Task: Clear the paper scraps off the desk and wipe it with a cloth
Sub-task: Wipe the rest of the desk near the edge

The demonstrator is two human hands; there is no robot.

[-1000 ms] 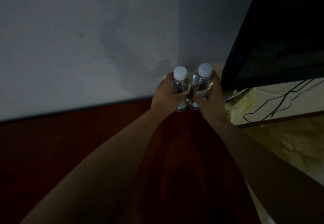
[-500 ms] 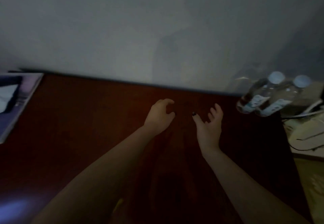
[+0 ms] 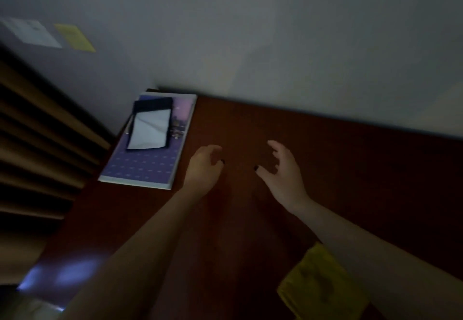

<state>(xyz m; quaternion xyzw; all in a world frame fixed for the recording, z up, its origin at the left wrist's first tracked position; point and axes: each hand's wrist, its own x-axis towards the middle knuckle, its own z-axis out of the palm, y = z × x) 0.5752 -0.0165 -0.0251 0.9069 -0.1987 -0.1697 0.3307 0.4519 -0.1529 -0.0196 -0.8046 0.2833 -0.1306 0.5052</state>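
My left hand (image 3: 204, 167) and right hand (image 3: 283, 172) hover empty over mid-desk (image 3: 350, 182), fingers loosely curled. I see no scraps in view. Wiping looks not yet begun: the cloth (image 3: 318, 284) lies at lower right, under my forearm. Open wood runs right, and a book (image 3: 142, 169) crowds the left edge.

dim, underexposed | soft motion blur; edges perhaps warped | bluish desk (image 3: 350, 169) glare
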